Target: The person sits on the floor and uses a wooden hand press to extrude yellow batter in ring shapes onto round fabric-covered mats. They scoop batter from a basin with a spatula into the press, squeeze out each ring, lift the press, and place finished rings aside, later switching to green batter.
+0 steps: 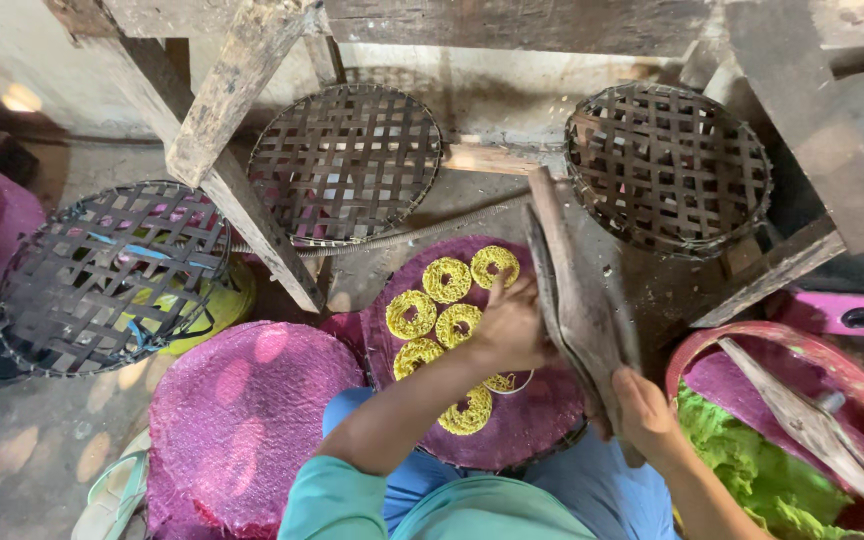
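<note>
Rough concrete floor and weathered wooden beams frame the scene. At nine o'clock a dark woven tray (112, 275) leans over something yellow; a magenta mesh-covered disc (242, 420) lies at seven. In the centre, the left hand (508, 325) reaches forward, fingers bent down onto yellow noodle coils (449, 318) set on a magenta mat (532, 415). At four o'clock the right hand (645, 412) grips a worn wooden press (577, 310), tilted upward. A red basin (742, 345) holding green dough (752, 465) sits at five.

Purple mesh-covered tray (542, 420) carries yellow noodle coils (447, 280); floor (22, 450) beneath.
</note>
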